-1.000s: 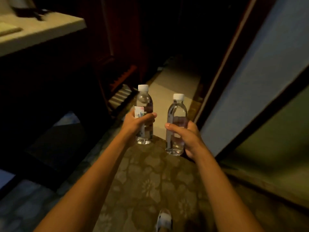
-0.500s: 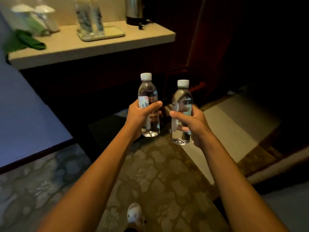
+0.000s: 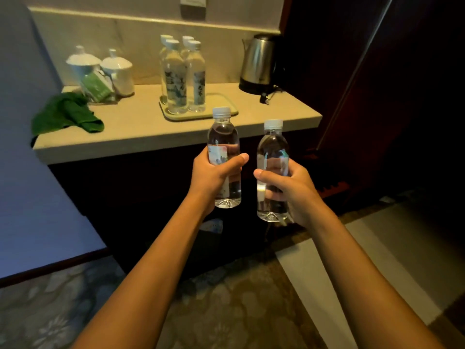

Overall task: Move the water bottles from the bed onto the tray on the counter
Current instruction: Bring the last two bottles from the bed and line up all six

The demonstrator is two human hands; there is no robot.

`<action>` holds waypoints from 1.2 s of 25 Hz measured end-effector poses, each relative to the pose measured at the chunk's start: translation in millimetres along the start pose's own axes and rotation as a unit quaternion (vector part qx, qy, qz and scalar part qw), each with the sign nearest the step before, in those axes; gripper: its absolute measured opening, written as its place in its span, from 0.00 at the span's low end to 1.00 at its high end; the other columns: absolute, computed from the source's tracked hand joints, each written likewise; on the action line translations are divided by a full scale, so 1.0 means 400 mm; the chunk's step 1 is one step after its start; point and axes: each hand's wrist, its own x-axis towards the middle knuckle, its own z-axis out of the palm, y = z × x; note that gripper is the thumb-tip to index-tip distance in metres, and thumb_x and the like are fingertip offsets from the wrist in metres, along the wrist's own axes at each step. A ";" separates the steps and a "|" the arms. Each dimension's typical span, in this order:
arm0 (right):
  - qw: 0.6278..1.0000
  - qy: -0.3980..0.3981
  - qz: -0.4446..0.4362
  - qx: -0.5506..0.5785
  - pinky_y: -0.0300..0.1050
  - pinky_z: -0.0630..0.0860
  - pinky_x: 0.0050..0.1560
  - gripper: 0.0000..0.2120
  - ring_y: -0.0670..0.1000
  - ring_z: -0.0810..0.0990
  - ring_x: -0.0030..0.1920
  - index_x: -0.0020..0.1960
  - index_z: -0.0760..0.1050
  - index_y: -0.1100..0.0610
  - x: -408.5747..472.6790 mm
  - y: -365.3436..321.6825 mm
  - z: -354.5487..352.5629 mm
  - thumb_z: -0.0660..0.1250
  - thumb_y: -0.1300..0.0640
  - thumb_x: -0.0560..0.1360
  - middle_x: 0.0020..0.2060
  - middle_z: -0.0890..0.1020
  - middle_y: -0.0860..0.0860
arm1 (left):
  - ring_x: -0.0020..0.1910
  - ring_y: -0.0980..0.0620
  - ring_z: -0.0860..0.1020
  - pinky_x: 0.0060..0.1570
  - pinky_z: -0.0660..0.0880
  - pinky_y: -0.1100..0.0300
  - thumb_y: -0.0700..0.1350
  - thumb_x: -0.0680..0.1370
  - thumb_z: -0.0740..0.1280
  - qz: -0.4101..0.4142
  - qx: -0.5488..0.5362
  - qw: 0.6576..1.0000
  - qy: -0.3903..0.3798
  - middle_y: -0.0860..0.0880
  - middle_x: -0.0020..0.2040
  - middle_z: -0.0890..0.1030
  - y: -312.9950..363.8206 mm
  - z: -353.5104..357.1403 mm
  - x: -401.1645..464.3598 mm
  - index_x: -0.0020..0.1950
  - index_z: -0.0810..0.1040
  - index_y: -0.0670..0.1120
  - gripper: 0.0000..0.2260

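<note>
My left hand (image 3: 212,173) grips a clear water bottle with a white cap (image 3: 222,133), held upright in front of the counter's edge. Beside it, my right hand (image 3: 289,190) holds a second upright bottle (image 3: 273,147). Both bottles hang in the air below and in front of the pale tray (image 3: 226,112) on the counter (image 3: 141,132). Several taller water bottles (image 3: 183,74) stand together on the left part of the tray; its right part is bare.
A steel kettle (image 3: 259,62) stands at the counter's back right. Two white lidded cups (image 3: 117,70) and a green packet sit at the back left, with a green cloth (image 3: 66,114) near the left edge. Dark cabinet below, patterned carpet underfoot.
The view has swung left and up, bringing the counter and tray closer and more central. Both hands have kept their bottles upright and now sit nearer the counter's front edge.
</note>
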 end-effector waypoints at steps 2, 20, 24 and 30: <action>1.000 -0.001 -0.003 0.009 0.44 0.80 0.39 0.11 0.43 0.87 0.42 0.51 0.80 0.51 0.084 -0.025 0.018 0.76 0.59 0.71 0.42 0.85 0.46 | 0.46 0.48 0.85 0.48 0.84 0.54 0.42 0.69 0.79 0.010 0.004 1.000 0.010 0.47 0.45 0.85 0.016 -0.003 0.074 0.49 0.81 0.49 0.13; 0.989 -0.077 -0.125 0.028 0.39 0.77 0.43 0.14 0.46 0.82 0.49 0.51 0.76 0.51 0.806 -0.186 0.047 0.77 0.58 0.69 0.46 0.83 0.47 | 0.50 0.63 0.83 0.53 0.81 0.59 0.51 0.70 0.78 0.173 0.089 0.965 0.176 0.54 0.53 0.80 0.072 0.145 0.600 0.62 0.71 0.47 0.27; 0.978 -0.119 -0.167 0.036 0.39 0.77 0.43 0.16 0.42 0.82 0.42 0.50 0.77 0.55 0.947 -0.206 0.111 0.77 0.67 0.67 0.42 0.83 0.47 | 0.54 0.53 0.81 0.51 0.80 0.58 0.46 0.71 0.75 0.186 0.103 0.954 0.210 0.48 0.56 0.79 0.071 0.166 0.652 0.65 0.64 0.52 0.28; 0.968 -0.195 -0.156 -0.033 0.45 0.79 0.53 0.20 0.50 0.82 0.54 0.56 0.77 0.52 1.068 -0.207 0.195 0.78 0.58 0.66 0.49 0.83 0.46 | 0.67 0.48 0.70 0.67 0.71 0.50 0.41 0.72 0.74 0.163 0.183 0.941 0.235 0.47 0.68 0.67 0.033 0.183 0.696 0.70 0.57 0.54 0.34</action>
